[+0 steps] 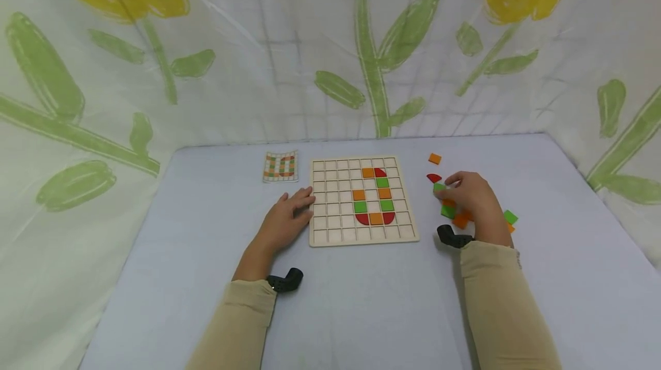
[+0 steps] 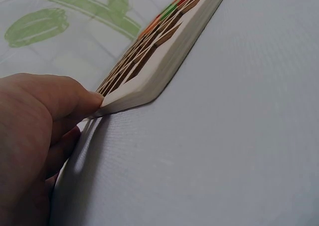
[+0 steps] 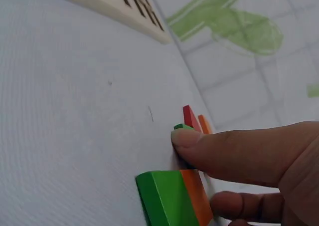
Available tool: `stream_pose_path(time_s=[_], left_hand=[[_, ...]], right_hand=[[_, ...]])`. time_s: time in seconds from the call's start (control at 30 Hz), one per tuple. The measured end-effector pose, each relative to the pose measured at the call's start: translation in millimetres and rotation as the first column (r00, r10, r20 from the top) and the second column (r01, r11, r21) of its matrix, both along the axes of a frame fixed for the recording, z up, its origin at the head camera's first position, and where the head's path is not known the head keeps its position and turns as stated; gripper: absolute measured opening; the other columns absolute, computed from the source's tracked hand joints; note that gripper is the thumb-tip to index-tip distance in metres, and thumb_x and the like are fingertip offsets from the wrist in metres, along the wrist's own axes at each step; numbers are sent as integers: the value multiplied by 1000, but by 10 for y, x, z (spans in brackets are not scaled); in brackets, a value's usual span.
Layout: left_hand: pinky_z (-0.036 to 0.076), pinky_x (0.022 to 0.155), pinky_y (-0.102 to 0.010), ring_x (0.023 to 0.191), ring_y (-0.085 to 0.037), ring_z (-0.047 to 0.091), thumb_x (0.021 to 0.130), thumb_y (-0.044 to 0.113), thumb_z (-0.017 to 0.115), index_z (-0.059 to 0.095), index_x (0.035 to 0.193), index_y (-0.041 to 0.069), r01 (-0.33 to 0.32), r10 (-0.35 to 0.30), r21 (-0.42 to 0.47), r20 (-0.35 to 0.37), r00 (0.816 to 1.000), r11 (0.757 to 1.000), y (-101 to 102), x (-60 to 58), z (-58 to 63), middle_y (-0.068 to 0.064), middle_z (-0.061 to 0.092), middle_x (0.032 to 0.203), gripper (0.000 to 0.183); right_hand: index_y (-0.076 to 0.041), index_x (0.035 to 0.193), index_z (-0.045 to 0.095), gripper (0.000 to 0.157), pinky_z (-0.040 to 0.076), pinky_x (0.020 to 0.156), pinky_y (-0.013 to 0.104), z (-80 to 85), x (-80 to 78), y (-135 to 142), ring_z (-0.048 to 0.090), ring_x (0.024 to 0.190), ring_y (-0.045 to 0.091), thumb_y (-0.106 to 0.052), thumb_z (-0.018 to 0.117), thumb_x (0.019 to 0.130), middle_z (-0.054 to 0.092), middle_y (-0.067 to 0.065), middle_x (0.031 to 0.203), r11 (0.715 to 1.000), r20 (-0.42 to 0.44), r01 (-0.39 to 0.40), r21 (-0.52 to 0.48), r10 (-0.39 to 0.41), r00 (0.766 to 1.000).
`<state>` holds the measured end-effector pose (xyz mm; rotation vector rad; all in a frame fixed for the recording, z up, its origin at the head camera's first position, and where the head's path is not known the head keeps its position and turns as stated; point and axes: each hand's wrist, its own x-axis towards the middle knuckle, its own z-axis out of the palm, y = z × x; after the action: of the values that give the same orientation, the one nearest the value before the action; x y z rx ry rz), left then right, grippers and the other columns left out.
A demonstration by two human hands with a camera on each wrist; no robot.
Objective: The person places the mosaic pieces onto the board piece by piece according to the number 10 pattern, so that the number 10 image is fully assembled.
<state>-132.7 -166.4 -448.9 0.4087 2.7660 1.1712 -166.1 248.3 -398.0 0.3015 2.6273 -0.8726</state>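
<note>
A pale wooden grid board (image 1: pixel 330 237) lies on the table with orange, green and red tiles set in its right half. At the board's left edge rests my left hand (image 1: pixel 283 222), its thumb touching the rim in the left wrist view. My right hand (image 1: pixel 472 195) is over a loose heap of tiles to the right of the board. Its thumb and fingers pinch a green tile (image 1: pixel 439 187), largely covered by the thumb in the right wrist view. Just beyond lie a red rounded tile (image 1: pixel 434 178) and an orange tile (image 1: pixel 435 158). Another green tile (image 3: pixel 174 196) sits below the thumb.
A small printed pattern card (image 1: pixel 280 167) lies behind the left hand, left of the board. Right of the right wrist are a green tile (image 1: pixel 510 217) and a partly hidden orange one. A white curtain (image 1: pixel 227 100) with painted flowers hangs around the table.
</note>
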Motion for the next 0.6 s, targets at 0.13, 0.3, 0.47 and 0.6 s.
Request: stream_pose_path(time_s=[0.13, 0.3, 0.47, 0.6], left_hand=[[12, 127, -38, 145, -16, 36, 98, 23, 60, 59, 137, 11, -2, 2, 12, 11, 1000, 1000, -20, 7, 10, 4, 42, 154, 41], [10, 127, -38, 145, -16, 35, 99, 22, 59, 57, 139, 11, -3, 2, 30, 33, 999, 1000, -30, 17, 3, 4, 41, 155, 42], [11, 127, -39, 145, -17, 37, 98, 21, 60, 58, 138, 10, 9, -9, 37, 20, 1000, 999, -18, 13, -4, 3, 42, 154, 41], [11, 127, -37, 145, -15, 36, 98, 22, 59, 58, 138, 11, -3, 2, 42, 22, 1000, 999, -8, 12, -5, 5, 42, 154, 41]], right_hand=[[-3, 126, 60, 50, 53, 78, 36, -66, -36, -34, 57, 96, 31, -36, 69, 89, 60, 21, 120, 999, -38, -39, 16, 39, 999], [-4, 121, 63, 51, 51, 76, 35, -93, -84, -140, 55, 96, 29, -44, 68, 89, 61, 18, 115, 994, -72, -99, 56, 102, 992], [-6, 119, 66, 48, 49, 75, 35, -21, -109, -408, 54, 94, 28, -44, 68, 89, 62, 16, 111, 979, -156, -201, 44, 206, 966], [-10, 113, 69, 41, 46, 66, 32, 20, -181, -836, 53, 84, 24, -42, 71, 88, 61, 8, 95, 940, -196, -340, 20, 337, 921]])
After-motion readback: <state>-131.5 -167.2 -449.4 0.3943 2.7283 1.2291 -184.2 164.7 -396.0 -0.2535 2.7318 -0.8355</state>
